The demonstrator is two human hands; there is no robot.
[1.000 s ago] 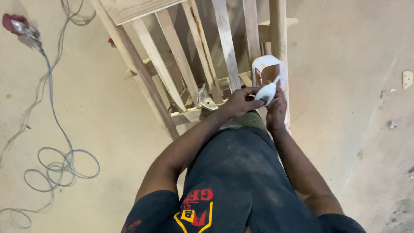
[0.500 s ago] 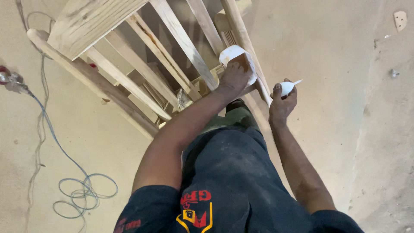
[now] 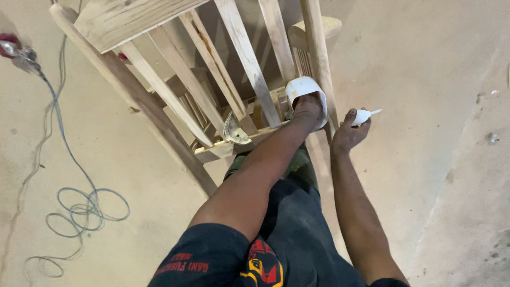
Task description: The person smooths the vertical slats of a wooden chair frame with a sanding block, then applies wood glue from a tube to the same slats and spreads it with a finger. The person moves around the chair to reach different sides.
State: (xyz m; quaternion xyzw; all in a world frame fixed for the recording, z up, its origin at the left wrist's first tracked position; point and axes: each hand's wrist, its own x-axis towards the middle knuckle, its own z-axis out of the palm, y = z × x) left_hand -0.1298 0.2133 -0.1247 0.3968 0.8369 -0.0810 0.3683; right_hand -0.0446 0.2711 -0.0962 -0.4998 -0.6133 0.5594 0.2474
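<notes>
A gray cable (image 3: 79, 207) lies in loops on the floor (image 3: 435, 69) at the left. A red plug (image 3: 13, 47) sits far left. Small white bits (image 3: 493, 138) lie at the right.

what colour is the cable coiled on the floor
Pale blue-grey; the cable shows best in the head view, lower left, on the floor.

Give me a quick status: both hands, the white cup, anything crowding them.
Left hand reaching into white cup. Right hand shut on small white applicator. Wooden chair frame close around the cup; rail just beside.
</notes>
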